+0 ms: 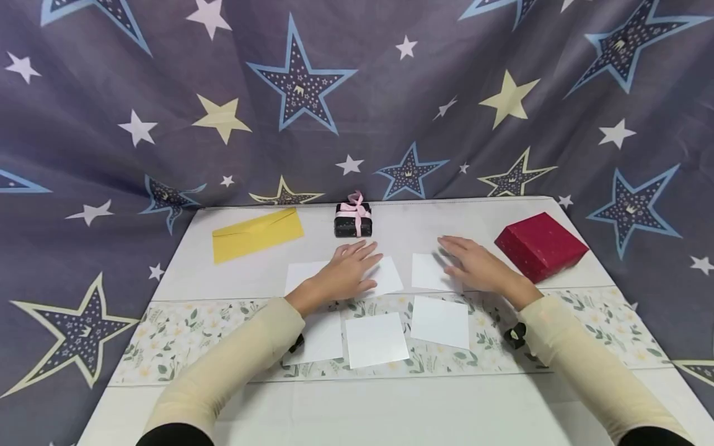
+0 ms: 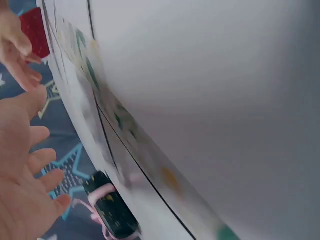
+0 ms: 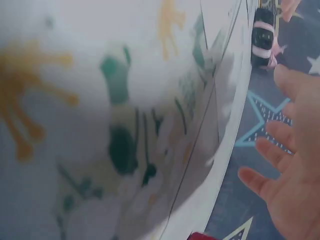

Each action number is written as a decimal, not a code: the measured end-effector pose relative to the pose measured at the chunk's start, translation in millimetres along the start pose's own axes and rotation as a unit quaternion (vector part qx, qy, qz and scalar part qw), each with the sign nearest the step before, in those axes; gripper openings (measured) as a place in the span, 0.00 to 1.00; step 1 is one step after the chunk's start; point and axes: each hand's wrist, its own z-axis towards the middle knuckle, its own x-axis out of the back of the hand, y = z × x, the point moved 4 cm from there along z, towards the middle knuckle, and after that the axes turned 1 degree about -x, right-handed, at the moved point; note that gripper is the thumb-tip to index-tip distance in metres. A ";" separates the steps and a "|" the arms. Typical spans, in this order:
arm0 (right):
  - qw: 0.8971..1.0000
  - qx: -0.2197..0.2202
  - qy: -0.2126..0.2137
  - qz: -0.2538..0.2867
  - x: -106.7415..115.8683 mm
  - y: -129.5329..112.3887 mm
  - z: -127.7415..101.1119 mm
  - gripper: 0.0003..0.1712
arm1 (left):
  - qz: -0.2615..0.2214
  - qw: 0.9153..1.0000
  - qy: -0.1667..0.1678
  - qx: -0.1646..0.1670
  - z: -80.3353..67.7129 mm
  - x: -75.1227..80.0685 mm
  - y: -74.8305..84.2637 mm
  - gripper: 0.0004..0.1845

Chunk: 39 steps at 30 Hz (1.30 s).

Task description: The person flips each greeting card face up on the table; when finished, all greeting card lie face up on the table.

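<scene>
Several white paper cards lie in two rows. My left hand [image 1: 347, 269] is over the back row, its fingers spread and holding nothing; it partly covers a left-hand card [image 1: 304, 272] and the card beside it [image 1: 387, 277]. Over the back right card [image 1: 426, 272] is my right hand [image 1: 474, 265], also with extended fingers and nothing in them. In front lie a left card [image 1: 320, 337], a middle card [image 1: 376, 339] and a right card [image 1: 440, 322]. Both wrist views show the palms, the left hand [image 2: 25, 170] and the right hand [image 3: 295, 145], bare.
A black gift box [image 1: 352, 226] with a pink ribbon stands at the back middle. To its left lies a yellow envelope [image 1: 259, 235]. A dark red box [image 1: 541, 246] sits at the right. A floral runner [image 1: 178, 334] crosses the white table [image 1: 390, 409], and a star-patterned cloth [image 1: 357, 148] hangs behind.
</scene>
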 end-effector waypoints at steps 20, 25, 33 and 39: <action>0.983 -0.121 -0.035 0.132 -15.9 48.1 8.9 0.29 | 0.025 0.999 -0.037 0.000 70.9 -22.4 54.9 0.26; 0.980 -0.143 -0.041 0.128 -16.0 49.4 5.0 0.28 | 0.040 0.998 -0.057 0.000 72.4 -26.5 58.5 0.26; 0.976 -0.160 -0.038 0.142 -15.5 49.3 1.7 0.24 | 0.026 0.998 -0.059 0.009 74.7 -26.6 58.7 0.25; 0.974 -0.168 -0.030 0.152 -15.0 50.7 0.0 0.22 | 0.016 0.998 -0.056 0.009 76.3 -27.3 58.8 0.24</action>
